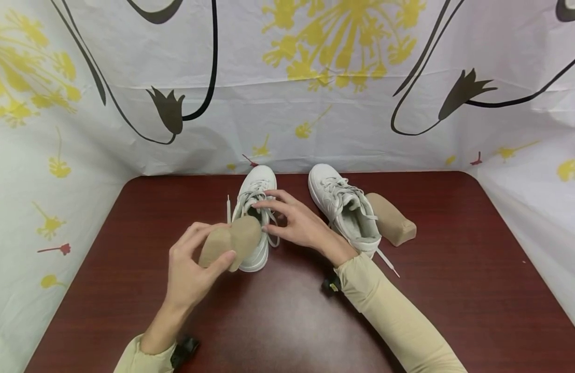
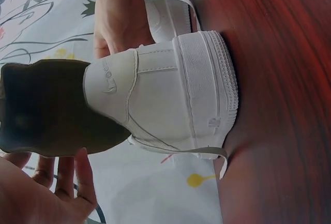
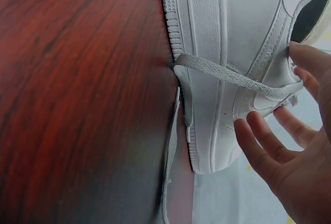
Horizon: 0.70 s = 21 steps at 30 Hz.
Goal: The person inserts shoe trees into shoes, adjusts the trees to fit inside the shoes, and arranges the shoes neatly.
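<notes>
My left hand (image 1: 189, 264) holds a tan molded shoe insert (image 1: 246, 241) over the heel of the left white sneaker (image 1: 256, 257). In the left wrist view, the insert (image 2: 46, 107) looks dark, and its narrower end reaches the collar at the sneaker's heel (image 2: 165, 89). At the opening and laces of the same sneaker is my right hand (image 1: 298, 223), thumb and fingers spread apart. The right wrist view has the fingers (image 3: 266, 146) beside the sneaker's upper (image 3: 248, 32), with a loose lace (image 3: 232, 76) hanging over its side.
A second white sneaker (image 1: 336, 199) stands to the right, its opening facing me and its lace trailing on the dark red table (image 1: 455, 290). Beside it lies another tan insert (image 1: 391, 220). Behind the table hangs a white patterned cloth (image 1: 250, 67).
</notes>
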{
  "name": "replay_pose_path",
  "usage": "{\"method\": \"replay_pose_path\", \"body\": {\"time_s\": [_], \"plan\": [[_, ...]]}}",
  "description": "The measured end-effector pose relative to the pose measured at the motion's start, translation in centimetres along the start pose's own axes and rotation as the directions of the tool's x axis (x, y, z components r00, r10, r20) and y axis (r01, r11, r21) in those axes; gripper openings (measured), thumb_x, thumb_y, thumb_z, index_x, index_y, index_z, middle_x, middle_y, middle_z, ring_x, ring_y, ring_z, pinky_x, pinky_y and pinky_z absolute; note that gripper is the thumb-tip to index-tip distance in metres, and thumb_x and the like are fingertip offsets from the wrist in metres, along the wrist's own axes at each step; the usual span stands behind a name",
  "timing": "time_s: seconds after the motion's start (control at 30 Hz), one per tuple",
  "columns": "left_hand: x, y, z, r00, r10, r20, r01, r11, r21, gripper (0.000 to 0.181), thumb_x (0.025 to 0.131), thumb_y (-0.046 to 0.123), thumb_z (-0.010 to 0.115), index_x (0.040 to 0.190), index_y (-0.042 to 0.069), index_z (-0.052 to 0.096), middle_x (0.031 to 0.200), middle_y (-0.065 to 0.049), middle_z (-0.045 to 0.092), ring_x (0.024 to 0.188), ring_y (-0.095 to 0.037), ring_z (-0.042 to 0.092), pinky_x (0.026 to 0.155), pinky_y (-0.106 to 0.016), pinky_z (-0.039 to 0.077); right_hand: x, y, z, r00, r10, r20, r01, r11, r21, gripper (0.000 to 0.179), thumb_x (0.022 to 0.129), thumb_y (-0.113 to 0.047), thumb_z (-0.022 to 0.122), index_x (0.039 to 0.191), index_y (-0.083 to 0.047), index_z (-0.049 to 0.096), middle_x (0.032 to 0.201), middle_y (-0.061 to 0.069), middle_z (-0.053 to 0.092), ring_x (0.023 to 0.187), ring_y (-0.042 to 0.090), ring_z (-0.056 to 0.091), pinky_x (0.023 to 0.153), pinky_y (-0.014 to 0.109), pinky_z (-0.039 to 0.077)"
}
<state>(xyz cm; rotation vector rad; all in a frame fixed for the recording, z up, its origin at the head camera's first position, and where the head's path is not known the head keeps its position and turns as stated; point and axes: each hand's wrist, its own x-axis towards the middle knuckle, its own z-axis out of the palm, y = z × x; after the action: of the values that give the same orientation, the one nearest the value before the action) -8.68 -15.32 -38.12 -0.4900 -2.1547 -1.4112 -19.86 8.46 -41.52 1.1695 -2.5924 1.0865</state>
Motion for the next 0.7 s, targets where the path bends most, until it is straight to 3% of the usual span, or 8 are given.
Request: {"method": "replay_pose_path", "body": {"time_s": [0.03, 0.4, 0.57, 0.7], "plan": [[-0.2, -0.5, 0.1, 1.0, -0.007, 0.005, 0.007, 1.0, 0.014, 0.044, 0.072, 0.01, 0.085, 0.114, 0.013, 0.075, 0.099, 0.001, 0.068, 0.09, -0.013, 0.06, 0.078, -0.022, 0.042, 0.0, 0.0, 0.0, 1.0, -0.001, 0.001, 0.001, 1.0, 0.001, 0.048, 0.089, -0.029, 0.076, 0.135, -0.025, 0.062, 0.145, 0.005, 0.046, 0.101, 0.018, 0.061, 0.09, 0.032, 0.047], [-0.6, 0.3, 1.0, 0.996, -0.084, 0.009, 0.083, 0.992, 0.1, 0.052, 0.074, 0.019, 0.087, 0.124, 0.022, 0.072, 0.104, 0.005, 0.065, 0.095, -0.015, 0.055, 0.074, -0.026, 0.04, 0.0, 0.0, 0.0, 1.0, 0.013, 0.013, -0.014, 1.0, 0.012, 0.047, 0.09, -0.027, 0.075, 0.135, -0.027, 0.061, 0.146, 0.003, 0.045, 0.097, 0.01, 0.062, 0.089, 0.029, 0.049], [-0.6, 0.4, 1.1, 1.0, -0.008, -0.029, 0.012, 0.989, 0.144, 0.055, 0.073, 0.021, 0.087, 0.125, 0.019, 0.071, 0.102, 0.004, 0.068, 0.09, -0.014, 0.057, 0.073, -0.025, 0.041, -0.1, 0.0, 0.0, 1.0, -0.002, 0.018, 0.001, 1.0, 0.018, 0.047, 0.091, -0.027, 0.074, 0.136, -0.025, 0.061, 0.146, 0.005, 0.045, 0.095, 0.012, 0.062, 0.088, 0.033, 0.05], [-0.5, 0.3, 1.3, 0.994, 0.071, -0.083, -0.058, 0.986, 0.157, 0.056, 0.071, 0.022, 0.087, 0.125, 0.016, 0.072, 0.098, 0.002, 0.07, 0.086, -0.014, 0.061, 0.073, -0.022, 0.043, -0.1, 0.0, 0.1, 1.0, 0.0, 0.02, -0.001, 0.999, 0.041, 0.047, 0.091, -0.025, 0.073, 0.136, -0.024, 0.061, 0.147, 0.006, 0.044, 0.093, 0.012, 0.063, 0.086, 0.037, 0.052]]}}
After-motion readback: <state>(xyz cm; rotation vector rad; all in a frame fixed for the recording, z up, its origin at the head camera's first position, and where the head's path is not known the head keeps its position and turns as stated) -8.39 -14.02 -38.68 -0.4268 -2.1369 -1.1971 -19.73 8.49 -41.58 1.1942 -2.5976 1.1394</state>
